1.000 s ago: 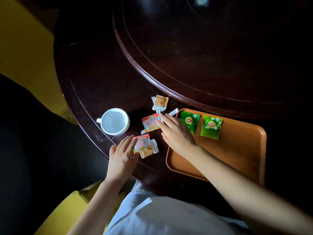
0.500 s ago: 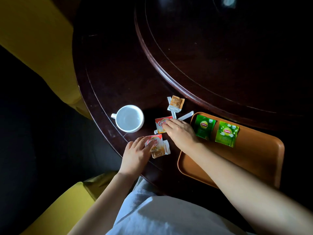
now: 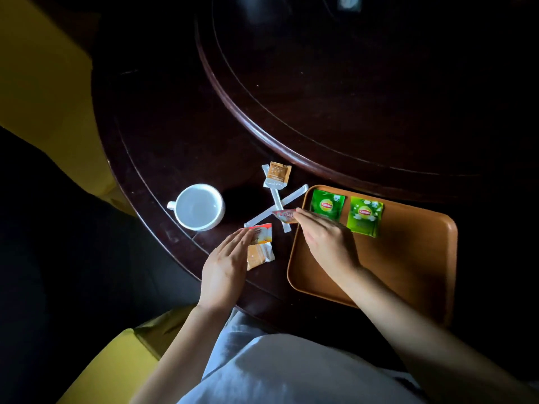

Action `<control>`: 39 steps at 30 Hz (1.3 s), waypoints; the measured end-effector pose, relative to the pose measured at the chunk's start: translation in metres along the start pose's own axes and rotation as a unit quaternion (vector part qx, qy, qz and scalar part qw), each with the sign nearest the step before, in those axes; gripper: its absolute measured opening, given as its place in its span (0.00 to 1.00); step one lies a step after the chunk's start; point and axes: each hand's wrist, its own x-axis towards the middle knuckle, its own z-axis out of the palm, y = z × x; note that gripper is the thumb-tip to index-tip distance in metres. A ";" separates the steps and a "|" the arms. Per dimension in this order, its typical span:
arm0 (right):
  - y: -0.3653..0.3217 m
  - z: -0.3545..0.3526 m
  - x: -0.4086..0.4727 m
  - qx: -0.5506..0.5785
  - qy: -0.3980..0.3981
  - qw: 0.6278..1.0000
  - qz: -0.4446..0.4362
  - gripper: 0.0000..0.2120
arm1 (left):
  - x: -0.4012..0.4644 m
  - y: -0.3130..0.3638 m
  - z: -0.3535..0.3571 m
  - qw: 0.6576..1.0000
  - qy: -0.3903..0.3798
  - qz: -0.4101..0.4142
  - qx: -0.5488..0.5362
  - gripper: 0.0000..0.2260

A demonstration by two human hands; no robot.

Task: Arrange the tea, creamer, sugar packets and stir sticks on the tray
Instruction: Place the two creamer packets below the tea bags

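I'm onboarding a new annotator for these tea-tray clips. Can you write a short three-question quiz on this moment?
1. How many green tea bag packets lie on the orange tray?
2. True or false: the right hand is pinching a red creamer packet at the tray's left edge.
3. Which is still off the tray: (A) the left tea packet, (B) the right tea packet, (C) the two crossed white stir sticks?

Key: 1. Two. 2. True. 3. C; the sticks lie on the dark table between the white cup and the tray, while the left hand rests on a second creamer packet.
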 end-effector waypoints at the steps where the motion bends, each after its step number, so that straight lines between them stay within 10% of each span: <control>1: 0.004 -0.009 -0.012 -0.005 0.013 1.000 0.019 0.13 | 0.002 0.007 0.005 1.000 -0.003 0.020 -0.001 0.17; 13: 0.054 -0.053 -0.111 -0.104 0.059 0.984 0.134 0.13 | 0.029 0.078 0.067 0.967 -0.126 0.202 0.096 0.17; 39: 0.031 -0.054 -0.124 -0.184 -0.158 0.949 0.203 0.22 | -0.010 0.084 0.076 0.953 -0.219 0.154 0.142 0.23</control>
